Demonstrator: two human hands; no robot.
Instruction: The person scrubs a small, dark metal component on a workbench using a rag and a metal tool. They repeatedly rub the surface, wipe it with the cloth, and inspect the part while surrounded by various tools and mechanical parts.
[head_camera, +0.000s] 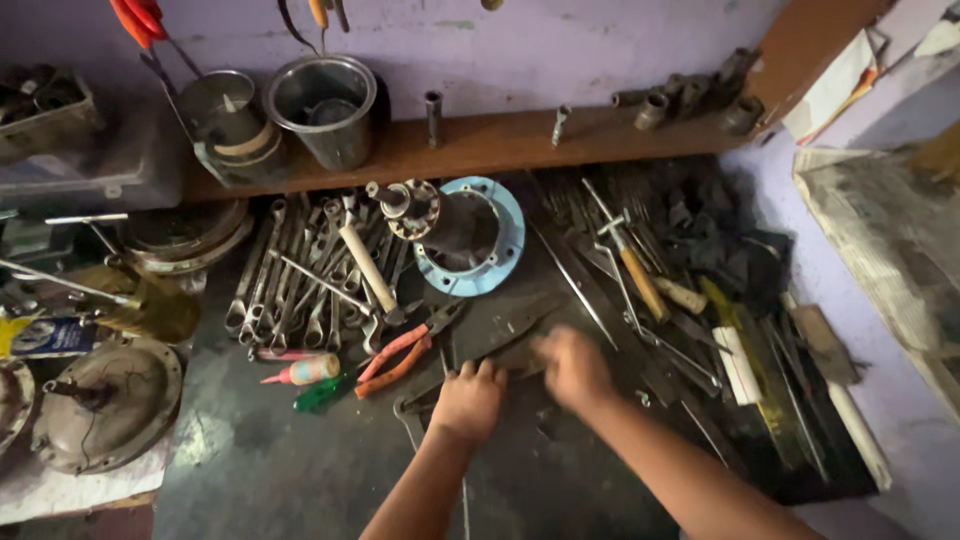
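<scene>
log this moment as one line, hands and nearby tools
left hand on dark workbench | right hand blurred, grip unclear | orange-handled pliers left of hands | spanners behind

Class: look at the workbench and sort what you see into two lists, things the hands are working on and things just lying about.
In hand:
left hand
right hand
dark flat metal piece under both hands

Lying about:
orange-handled pliers
row of spanners
blue-flanged motor part
wooden-handled hammer
steel cup on the shelf
</scene>
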